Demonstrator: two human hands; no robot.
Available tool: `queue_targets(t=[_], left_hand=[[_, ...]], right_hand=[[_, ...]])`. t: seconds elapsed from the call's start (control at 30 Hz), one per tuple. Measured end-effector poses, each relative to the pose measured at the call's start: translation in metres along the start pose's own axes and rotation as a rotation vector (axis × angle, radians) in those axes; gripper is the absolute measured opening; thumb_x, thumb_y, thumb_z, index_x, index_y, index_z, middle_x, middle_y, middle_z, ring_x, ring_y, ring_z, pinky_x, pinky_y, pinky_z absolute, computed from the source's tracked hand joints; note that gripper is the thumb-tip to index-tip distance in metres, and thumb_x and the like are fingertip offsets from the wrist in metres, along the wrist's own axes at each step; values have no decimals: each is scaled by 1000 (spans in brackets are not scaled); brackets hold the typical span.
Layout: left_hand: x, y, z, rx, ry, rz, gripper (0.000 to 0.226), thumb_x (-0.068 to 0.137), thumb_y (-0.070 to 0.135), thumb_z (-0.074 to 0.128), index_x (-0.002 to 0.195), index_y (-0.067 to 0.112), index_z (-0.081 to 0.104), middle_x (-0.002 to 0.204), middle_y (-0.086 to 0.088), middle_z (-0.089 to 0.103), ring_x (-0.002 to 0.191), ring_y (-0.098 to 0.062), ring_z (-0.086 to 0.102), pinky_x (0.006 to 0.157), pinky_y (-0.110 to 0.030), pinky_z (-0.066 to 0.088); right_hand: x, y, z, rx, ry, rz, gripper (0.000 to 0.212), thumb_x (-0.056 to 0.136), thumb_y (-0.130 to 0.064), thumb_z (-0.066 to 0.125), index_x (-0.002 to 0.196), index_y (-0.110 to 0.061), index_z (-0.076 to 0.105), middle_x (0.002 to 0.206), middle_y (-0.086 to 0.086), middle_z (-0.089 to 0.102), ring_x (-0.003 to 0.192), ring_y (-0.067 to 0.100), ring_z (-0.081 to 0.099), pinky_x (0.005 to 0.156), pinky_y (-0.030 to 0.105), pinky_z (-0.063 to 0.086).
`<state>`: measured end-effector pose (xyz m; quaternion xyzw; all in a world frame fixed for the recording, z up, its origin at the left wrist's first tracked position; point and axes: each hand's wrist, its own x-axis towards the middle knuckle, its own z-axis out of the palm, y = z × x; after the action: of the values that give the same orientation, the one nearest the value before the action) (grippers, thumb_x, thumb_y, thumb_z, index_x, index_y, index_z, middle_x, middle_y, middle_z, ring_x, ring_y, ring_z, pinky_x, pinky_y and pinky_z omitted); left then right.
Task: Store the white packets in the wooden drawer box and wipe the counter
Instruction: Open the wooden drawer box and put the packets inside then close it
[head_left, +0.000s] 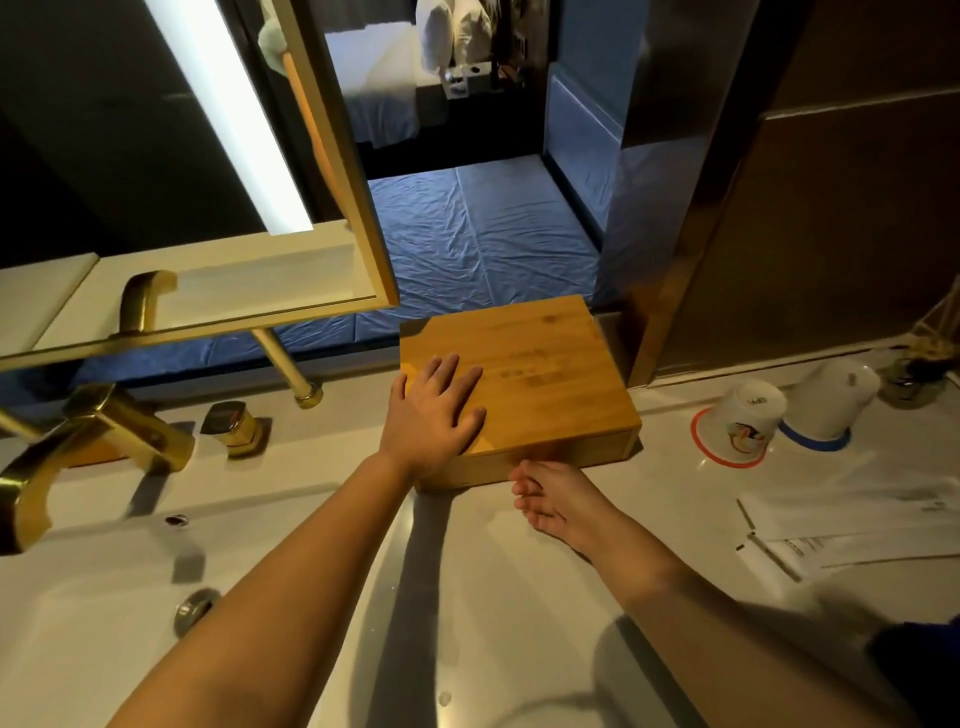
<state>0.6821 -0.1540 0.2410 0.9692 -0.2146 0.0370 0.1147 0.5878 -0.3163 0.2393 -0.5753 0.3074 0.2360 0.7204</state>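
The wooden drawer box (540, 364) stands on the white counter (509, 582) at the back, its drawer front flush with the body. My left hand (434, 413) lies flat on the box's top near its front left corner, fingers spread. My right hand (550, 501) is at the lower front face of the box, fingertips at the drawer front, fingers slightly bent; whether they hook a pull is hidden. White packets (852, 525) lie flat on the counter to the right, apart from both hands.
Two upturned cups stand right of the box, one with a red rim (743, 423), one with a blue rim (831, 402). A gold tap (88, 441) and handle (236, 428) flank the sink (130, 597) at left. A dark blue cloth (930, 660) shows at the right edge.
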Motion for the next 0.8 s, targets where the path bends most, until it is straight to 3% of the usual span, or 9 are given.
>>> queue_targets(t=[0.13, 0.23, 0.57, 0.8], left_hand=[[0, 1, -1, -23, 1, -7, 59, 88, 57, 25, 144, 36, 27, 157, -1, 22, 146, -20, 13, 115, -49, 9], [-1, 3, -3, -25, 0, -8, 59, 88, 56, 26, 144, 36, 27, 157, -1, 22, 146, -20, 13, 115, -49, 9], [-1, 3, -5, -39, -1, -19, 60, 87, 55, 28, 143, 35, 29, 157, -2, 23, 146, -20, 14, 115, -49, 8], [-2, 4, -6, -53, -11, -16, 60, 87, 55, 28, 143, 35, 30, 157, -2, 23, 146, -20, 13, 115, -50, 7]], right_hand=[[0, 19, 7, 211, 60, -25, 25, 94, -25, 49, 76, -12, 61, 71, 3, 57, 66, 15, 52, 52, 24, 36], [-5, 35, 2, 185, 90, -41, 24, 92, -27, 53, 78, -12, 64, 73, 5, 59, 68, 17, 54, 53, 25, 40], [-39, 83, -15, 444, -34, 58, 23, 92, -19, 53, 75, -7, 62, 55, 1, 56, 56, 11, 50, 54, 23, 37], [-53, 89, -14, 549, -69, 80, 26, 95, -19, 46, 75, -7, 58, 56, 2, 52, 57, 12, 43, 56, 24, 33]])
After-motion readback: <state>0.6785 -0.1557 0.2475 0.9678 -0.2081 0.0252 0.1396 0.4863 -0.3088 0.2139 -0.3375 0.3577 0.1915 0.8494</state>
